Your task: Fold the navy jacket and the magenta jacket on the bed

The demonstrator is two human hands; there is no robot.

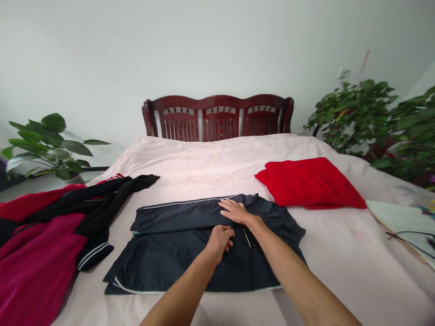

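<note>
Off-white wall: fills the background, plain and softly shaded.
Pale pink bedspread: covers the bed, faintly patterned with flowers, and lies beneath all the clothing.
Magenta, red and black clothing: heaped loosely at the left; a dark cuff with two white stripes points toward the middle.
Dark blue-grey garment: spread flat on the near middle of the bed, between the heap and the red cloth, under both hands; white piping runs along its far and near edges, and a long band of it lies across the far side.
Leafy plant: fills the right corner beside the bed.
Wooden headboard: reddish brown, slatted, against the wall.
Red cloth: folded, just beyond the garment's right end.
Broad-leaved plant: stands at the far left.
Right hand: palm down on the far band, fingers spread and released.
Left hand: nearer, at the band's near edge, fingers curled inward; whether they pinch fabric, I cannot tell.
Black cable: thin, at the right edge.
</note>
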